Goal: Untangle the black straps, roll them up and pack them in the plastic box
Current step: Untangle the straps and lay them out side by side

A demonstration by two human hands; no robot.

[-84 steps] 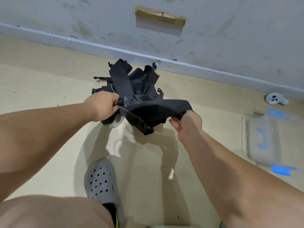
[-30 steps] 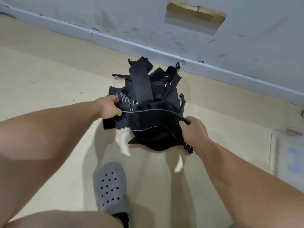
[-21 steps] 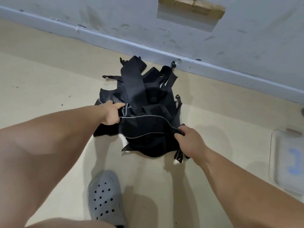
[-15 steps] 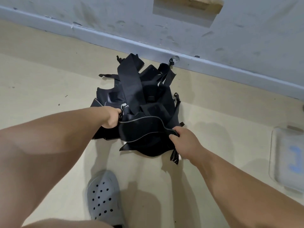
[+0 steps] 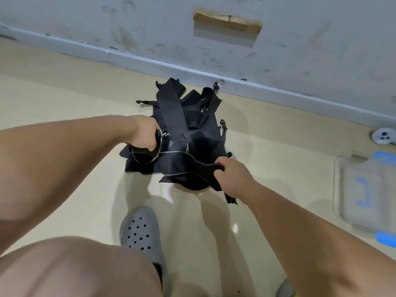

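A tangled heap of black straps (image 5: 188, 129) lies on the beige floor close to the wall. One wide strap with a pale edge (image 5: 182, 166) is stretched across the front of the heap between my hands. My left hand (image 5: 145, 133) grips its left end, which curls into a loop under my fingers. My right hand (image 5: 231, 174) grips the right end, fingers curled round it. The clear plastic box with blue clips (image 5: 364, 194) lies on the floor at the right, blurred.
A grey wall with a skirting board (image 5: 235, 80) runs behind the heap. A white controller (image 5: 383, 136) lies near the wall at far right. My grey clog (image 5: 141, 232) and bare knee (image 5: 75, 269) are in the foreground.
Both hands kept hold of the wide strap and pulled its ends further apart, stretching it flatter. The left end now curls into a loop. The view shifted, showing more of the box.
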